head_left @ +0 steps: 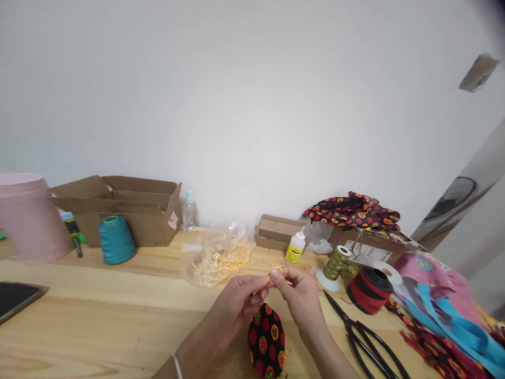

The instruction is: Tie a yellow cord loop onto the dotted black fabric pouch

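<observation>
Both hands meet above the near middle of the table, pinching a thin yellow cord [278, 268]. My left hand [240, 300] grips it between thumb and fingers. My right hand [300, 295] holds a small loop of the same cord at its fingertips. Just below them is a black fabric piece [266, 339] with a red, orange and green pattern, rounded in outline. Bits of yellow show at its edges; whether the cord joins it is hidden by the fingers. Behind the hands lies a clear plastic bag [221, 258] with tangled yellow cord.
Black scissors [365, 337] lie right of my right hand. Behind them stand a red-and-black spool [370, 290], an olive thread spool [335, 263] and a glue bottle [295, 247]. Cardboard box [134, 221], teal thread cone [116, 241], pink bin [33, 221] and phone [18, 300] are leftward. Blue ribbon [465, 326] lies right.
</observation>
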Available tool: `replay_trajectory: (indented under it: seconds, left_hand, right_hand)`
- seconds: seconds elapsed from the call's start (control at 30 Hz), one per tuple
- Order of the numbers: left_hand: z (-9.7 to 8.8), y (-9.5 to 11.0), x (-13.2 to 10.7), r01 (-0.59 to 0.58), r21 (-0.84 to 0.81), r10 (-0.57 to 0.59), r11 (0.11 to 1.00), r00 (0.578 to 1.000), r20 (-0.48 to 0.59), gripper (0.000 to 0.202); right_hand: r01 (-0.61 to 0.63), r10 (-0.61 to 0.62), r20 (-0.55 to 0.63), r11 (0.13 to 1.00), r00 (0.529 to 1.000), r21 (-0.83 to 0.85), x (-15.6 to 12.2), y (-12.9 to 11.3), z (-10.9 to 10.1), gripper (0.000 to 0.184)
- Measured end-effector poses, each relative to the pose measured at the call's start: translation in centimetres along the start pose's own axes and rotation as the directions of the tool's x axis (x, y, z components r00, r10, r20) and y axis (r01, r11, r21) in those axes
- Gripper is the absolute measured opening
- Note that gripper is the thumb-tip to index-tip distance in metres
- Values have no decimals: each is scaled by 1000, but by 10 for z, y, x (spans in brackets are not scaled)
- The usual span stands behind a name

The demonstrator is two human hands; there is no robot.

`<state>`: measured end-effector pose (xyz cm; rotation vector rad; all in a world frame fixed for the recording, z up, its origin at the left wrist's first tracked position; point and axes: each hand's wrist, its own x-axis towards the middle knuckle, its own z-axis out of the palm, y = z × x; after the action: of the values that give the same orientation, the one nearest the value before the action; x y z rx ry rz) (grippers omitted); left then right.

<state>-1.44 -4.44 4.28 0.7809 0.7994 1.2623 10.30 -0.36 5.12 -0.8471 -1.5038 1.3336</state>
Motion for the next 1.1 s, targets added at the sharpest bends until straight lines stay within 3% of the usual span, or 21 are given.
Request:
replay_trajectory:
  seconds: [0.2,0.3,0.7,0.93,1.1]
  left_hand:
    - [-3,-2,3,32,-46,-32,998,999,7,19]
    - [-2,-3,2,51,-51,-51,997,999,1,19]
    - [-1,2,0,66,-133,-66,989,998,9,17]
    - [1,2,-1,4,17,-4,1000,1000,11,24]
    - [-1,-1,0,-21,188,20,982,1000,3,30]
  right_hand:
    - [155,-167,-6,929,986,-335,1,8,-3,28]
    - [171,-196,-22,896,980,-409,2,13,-5,29]
    - [80,-89,-63,988,994,-134,4,-2,-4,30]
    - [35,-35,1,989,999,-145,2,-5,-4,26]
    - [12,-19,-69,995,997,-97,3,-6,-8,23]
